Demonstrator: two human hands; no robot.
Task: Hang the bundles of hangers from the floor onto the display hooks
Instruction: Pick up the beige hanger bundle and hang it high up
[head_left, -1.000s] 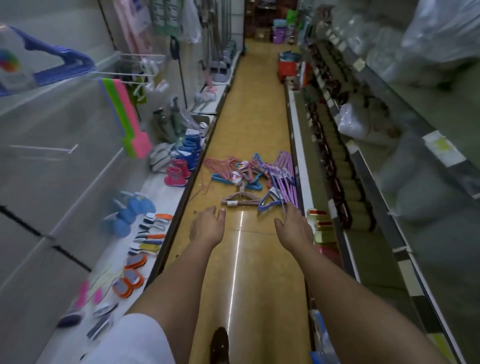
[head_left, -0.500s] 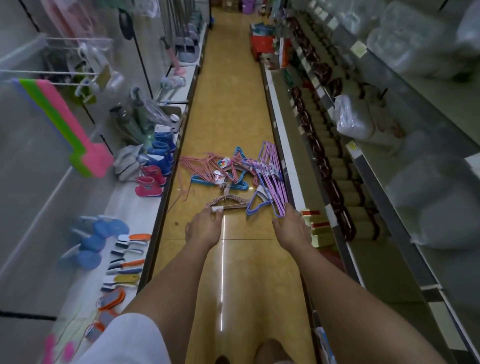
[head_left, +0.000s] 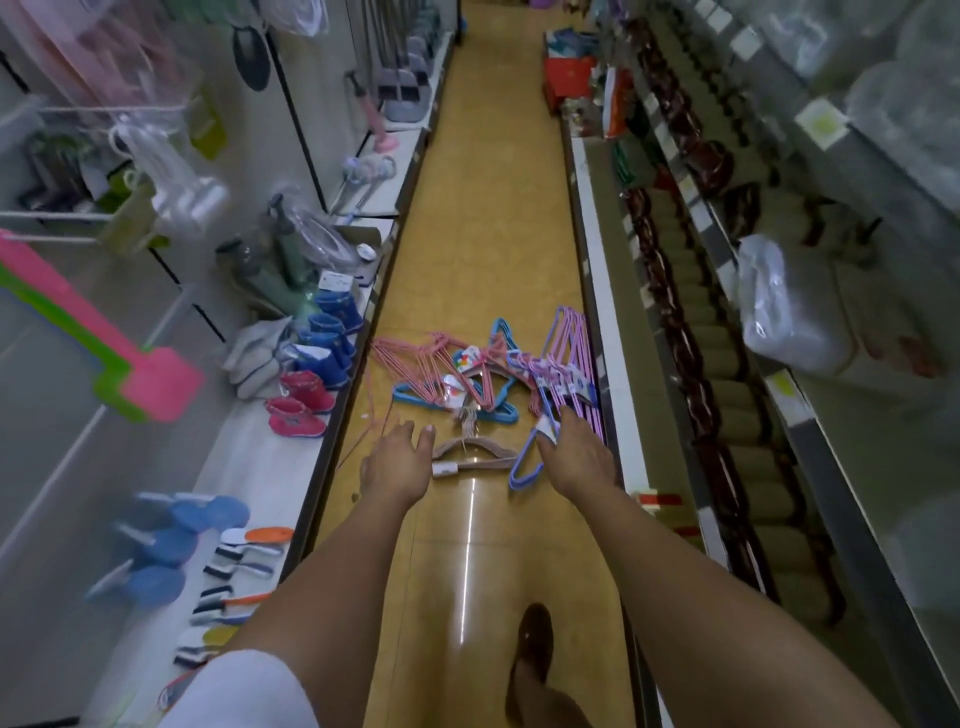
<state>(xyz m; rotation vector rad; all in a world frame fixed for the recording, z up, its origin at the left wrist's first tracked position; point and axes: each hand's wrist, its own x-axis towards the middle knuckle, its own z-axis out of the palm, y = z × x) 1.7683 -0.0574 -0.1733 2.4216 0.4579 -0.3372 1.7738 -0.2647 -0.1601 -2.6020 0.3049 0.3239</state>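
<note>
Several bundles of wire hangers lie on the yellow aisle floor: a pink bundle (head_left: 410, 358), a blue bundle (head_left: 457, 397) with paper labels, and a purple bundle (head_left: 574, 358) by the right shelf base. A beige hanger bundle (head_left: 470, 452) lies nearest, between my hands. My left hand (head_left: 397, 460) hovers with straight, spread fingers just left of the beige bundle, holding nothing. My right hand (head_left: 576, 452) reaches onto the near end of the purple bundle, fingertips at its white label. White display hooks (head_left: 78, 240) stick out of the left wall.
The left low shelf carries small blue and pink boots (head_left: 304, 410), brushes (head_left: 244, 556) and bottles. The right shelving (head_left: 691, 364) holds rows of dark goods and a white plastic bag (head_left: 784, 312). My brown shoe (head_left: 535, 644) stands on the floor behind my hands.
I have moved closer to the hangers and both hands have reached forward. The right hand, earlier short of the purple bundle, now touches it; the left hand has come beside the beige bundle.
</note>
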